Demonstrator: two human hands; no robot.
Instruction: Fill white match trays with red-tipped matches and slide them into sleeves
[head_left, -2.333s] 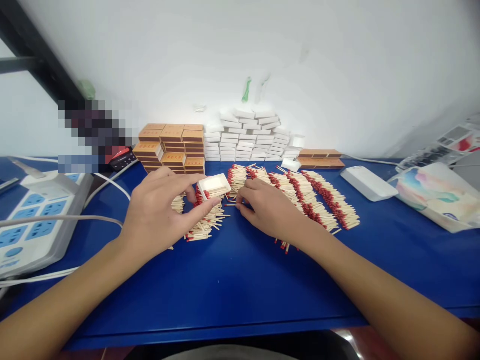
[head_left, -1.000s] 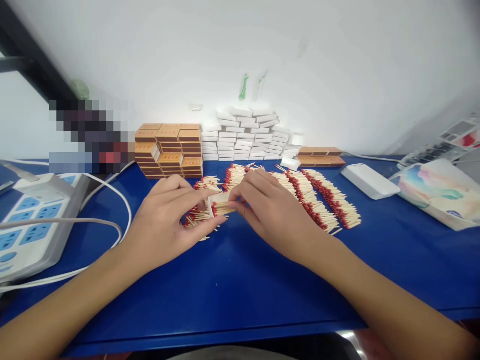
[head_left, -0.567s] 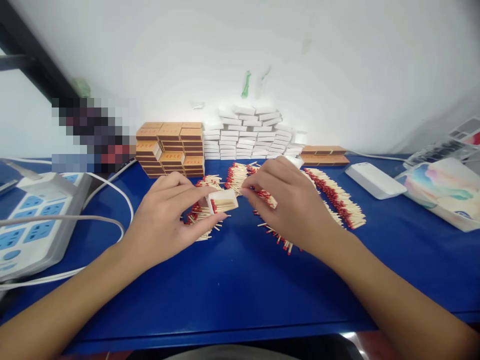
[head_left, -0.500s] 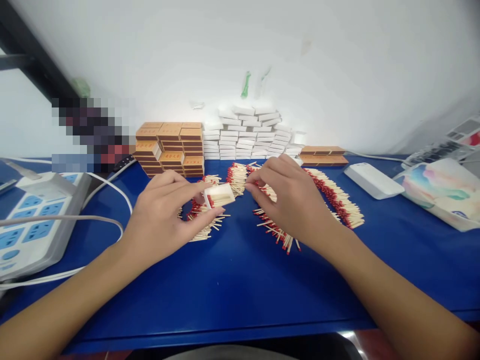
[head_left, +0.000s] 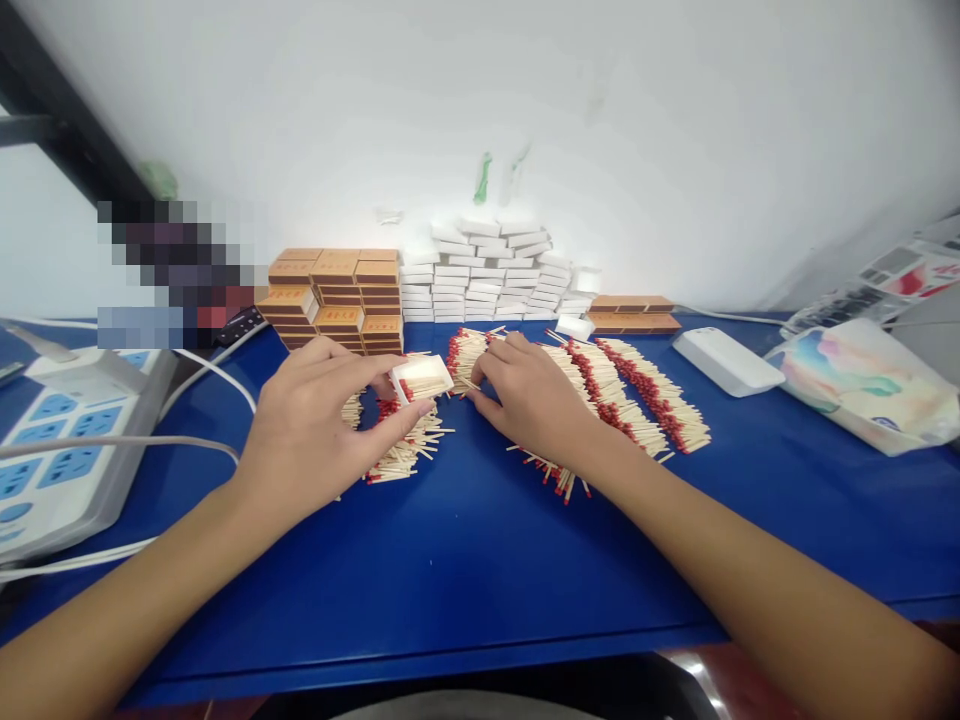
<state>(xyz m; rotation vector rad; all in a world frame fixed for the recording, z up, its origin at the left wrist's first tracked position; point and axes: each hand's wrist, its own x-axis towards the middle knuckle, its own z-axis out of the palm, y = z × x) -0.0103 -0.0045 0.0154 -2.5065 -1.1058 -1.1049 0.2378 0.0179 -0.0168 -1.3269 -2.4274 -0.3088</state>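
Observation:
Between thumb and fingers of my left hand point(head_left: 322, 430) is a small white matchbox tray point(head_left: 442, 366), tilted so that its open side faces me. A few red-tipped matches lie inside it. My right hand point(head_left: 529, 395) is closed in a pinch at the middle match pile point(head_left: 466, 350), with pale matchsticks at its fingertips; how many it grips I cannot tell. Below the tray spreads another pile of matches point(head_left: 401, 460), partly covered by my left hand. More rows of red-headed matches point(head_left: 652, 390) lie under and beyond my right forearm.
Orange matchboxes point(head_left: 337, 265) are stacked by the wall, beside a pile of white trays point(head_left: 480, 285). A few more orange boxes point(head_left: 634, 322), a white device point(head_left: 727, 360) and a tissue pack point(head_left: 862, 390) are to the right. A power strip point(head_left: 75, 440) with cables occupies the left of the blue table point(head_left: 450, 590).
My right hand has come down and left to the middle match pile, its fingertips now among matchsticks. My left hand, still holding the tray, has shifted slightly left in view.

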